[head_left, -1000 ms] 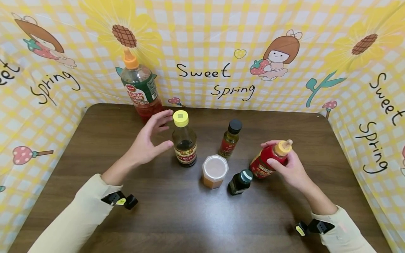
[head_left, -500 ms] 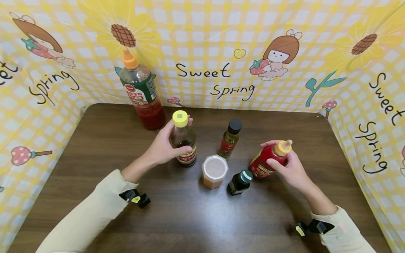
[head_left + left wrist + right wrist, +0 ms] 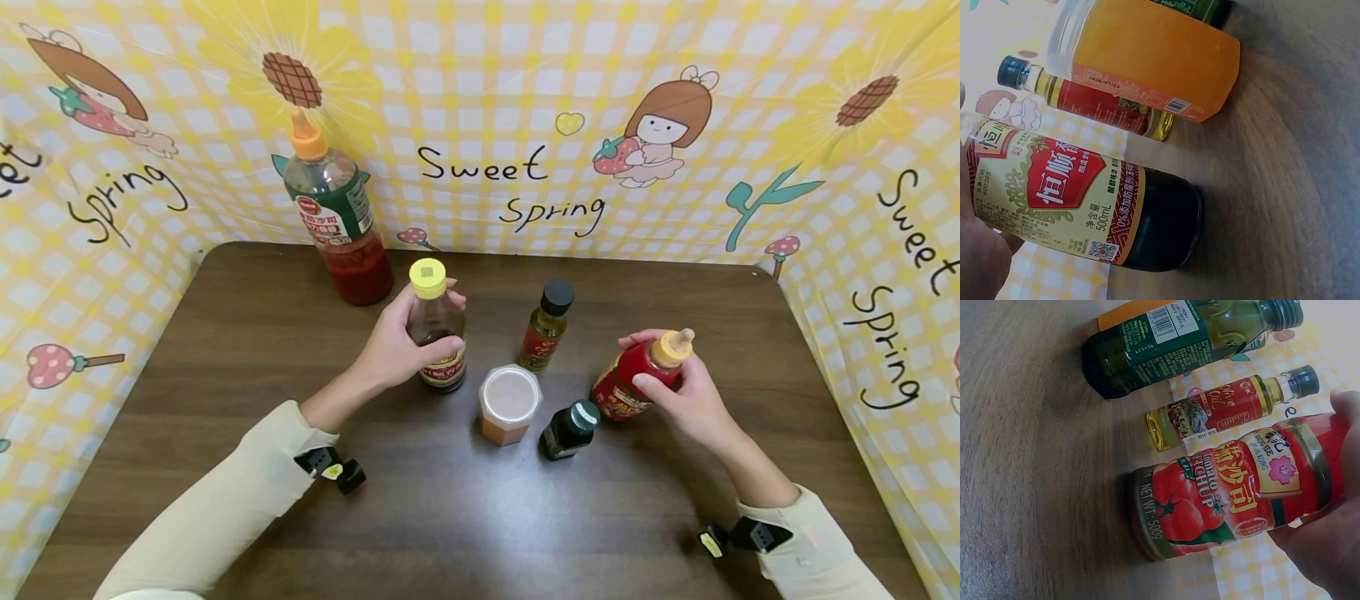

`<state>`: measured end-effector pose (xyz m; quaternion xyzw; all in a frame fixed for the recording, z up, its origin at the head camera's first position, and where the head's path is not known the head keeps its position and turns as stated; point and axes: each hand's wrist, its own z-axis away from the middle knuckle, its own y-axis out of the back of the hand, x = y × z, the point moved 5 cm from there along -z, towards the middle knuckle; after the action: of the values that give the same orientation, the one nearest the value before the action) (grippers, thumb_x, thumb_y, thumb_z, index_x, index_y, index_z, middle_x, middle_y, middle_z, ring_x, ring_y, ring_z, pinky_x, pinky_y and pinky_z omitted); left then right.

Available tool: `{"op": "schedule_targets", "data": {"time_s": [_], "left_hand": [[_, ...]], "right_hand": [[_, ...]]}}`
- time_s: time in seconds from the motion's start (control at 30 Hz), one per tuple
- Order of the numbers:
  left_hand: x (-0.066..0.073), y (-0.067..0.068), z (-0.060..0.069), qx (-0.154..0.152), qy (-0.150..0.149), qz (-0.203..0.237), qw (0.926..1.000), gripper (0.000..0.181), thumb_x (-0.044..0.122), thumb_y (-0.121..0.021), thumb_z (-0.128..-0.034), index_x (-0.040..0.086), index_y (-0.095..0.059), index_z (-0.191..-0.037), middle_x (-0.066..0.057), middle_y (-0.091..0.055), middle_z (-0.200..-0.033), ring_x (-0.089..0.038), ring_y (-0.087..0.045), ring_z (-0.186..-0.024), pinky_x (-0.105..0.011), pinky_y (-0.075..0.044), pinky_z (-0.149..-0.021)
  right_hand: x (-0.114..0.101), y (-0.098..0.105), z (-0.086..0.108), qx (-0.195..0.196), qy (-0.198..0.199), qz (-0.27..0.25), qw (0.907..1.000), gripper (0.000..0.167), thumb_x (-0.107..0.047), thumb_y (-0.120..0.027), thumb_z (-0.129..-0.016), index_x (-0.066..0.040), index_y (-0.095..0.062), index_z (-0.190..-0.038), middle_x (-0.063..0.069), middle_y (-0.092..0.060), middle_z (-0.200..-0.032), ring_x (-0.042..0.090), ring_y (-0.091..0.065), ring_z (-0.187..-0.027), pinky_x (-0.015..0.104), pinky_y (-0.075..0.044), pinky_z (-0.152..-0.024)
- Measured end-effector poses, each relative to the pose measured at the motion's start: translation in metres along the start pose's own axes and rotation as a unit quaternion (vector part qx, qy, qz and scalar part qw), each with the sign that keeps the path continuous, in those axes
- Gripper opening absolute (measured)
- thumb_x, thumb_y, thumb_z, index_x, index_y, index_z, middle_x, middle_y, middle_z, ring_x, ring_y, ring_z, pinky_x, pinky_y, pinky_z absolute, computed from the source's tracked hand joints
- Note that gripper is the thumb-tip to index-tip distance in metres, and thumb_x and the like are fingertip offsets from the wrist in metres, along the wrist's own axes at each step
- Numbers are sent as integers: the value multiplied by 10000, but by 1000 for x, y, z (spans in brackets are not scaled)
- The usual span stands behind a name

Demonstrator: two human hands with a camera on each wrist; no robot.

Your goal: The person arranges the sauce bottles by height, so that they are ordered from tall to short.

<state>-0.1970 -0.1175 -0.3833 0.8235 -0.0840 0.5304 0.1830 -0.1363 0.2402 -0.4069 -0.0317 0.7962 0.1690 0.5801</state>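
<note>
In the head view my left hand (image 3: pixel 393 342) grips a vinegar bottle (image 3: pixel 438 320) with a yellow cap, thumb across its front and fingers behind. That bottle (image 3: pixel 1072 194) stands upright on the table, its cream-and-red label showing in the left wrist view. My right hand (image 3: pixel 693 404) holds a red ketchup bottle (image 3: pixel 624 385) with a yellow nozzle cap, also standing on the table. In the right wrist view the ketchup bottle (image 3: pixel 1210 500) shows its tomato label, and my right hand (image 3: pixel 1329 544) wraps its upper part.
Between my hands stand a small olive oil bottle (image 3: pixel 542 337), an orange-filled jar (image 3: pixel 506 429) with a pale lid, and a dark green bottle (image 3: pixel 566 437). A large red sauce bottle (image 3: pixel 345 242) stands back left on the wooden table (image 3: pixel 420 517). Checked cloth (image 3: pixel 480 100) surrounds the table.
My left hand has moved right from beside the vinegar bottle and closed round it. My right hand has stayed on the ketchup bottle; the bottles have not visibly shifted.
</note>
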Motion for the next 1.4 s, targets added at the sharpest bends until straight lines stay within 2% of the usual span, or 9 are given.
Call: {"op": "schedule_targets", "data": {"time_s": [0.13,0.27,0.6,0.87,1.13,1.4], "left_hand": [[0,-1,-1,-3,79,224,9997,549,-45,-775,-832,-41,-514,-1315,-186,-625,-1229,-211,-623,-1151,-330,-510,-1011],[-1,-3,-2,-2,129,338,9993,490,-74,-736,-840,-60,-518,-1278,-186,-619,-1213,-242,-626,-1149,-348,-516,-1012],[-1,-3,-3,1,126,208,9997,467,-62,-730,-840,-60,-530,-1262,-245,-615,-1209,-187,-636,-1115,-336,-526,-991],[-2,-2,-2,11,125,170,9998,445,-68,-725,-838,-54,-538,-1241,-182,-634,-1185,-180,-647,-1099,-396,-531,-991],[-1,-2,-2,73,30,165,9998,435,-82,-717,-832,-67,-542,-1229,-191,-635,-1174,-167,-646,-1093,-319,-529,-982],[-2,0,-13,239,-150,324,9991,403,-77,-689,-841,-102,-536,-1213,-216,-629,-1153,-154,-648,-1075,-308,-531,-966]], "right_hand": [[0,1,0,18,-16,47,10000,437,133,-583,-904,77,-489,-1326,25,-635,-1303,149,-584,-1197,223,-472,-1003],[0,1,0,35,-29,82,10000,438,132,-581,-903,75,-488,-1328,36,-633,-1309,151,-579,-1203,224,-472,-1003],[1,2,0,28,30,32,10000,436,135,-580,-906,77,-488,-1328,23,-635,-1307,152,-580,-1206,226,-470,-1005],[0,0,0,13,-14,-5,10000,434,132,-584,-909,72,-488,-1328,24,-631,-1309,163,-578,-1207,227,-472,-1003],[1,-1,0,1,-17,-19,10000,428,132,-582,-912,72,-492,-1326,4,-633,-1300,152,-581,-1205,225,-470,-1006],[-1,-1,0,21,-22,-2,10000,430,129,-586,-911,75,-488,-1325,20,-630,-1306,149,-580,-1206,225,-471,-1007]]}}
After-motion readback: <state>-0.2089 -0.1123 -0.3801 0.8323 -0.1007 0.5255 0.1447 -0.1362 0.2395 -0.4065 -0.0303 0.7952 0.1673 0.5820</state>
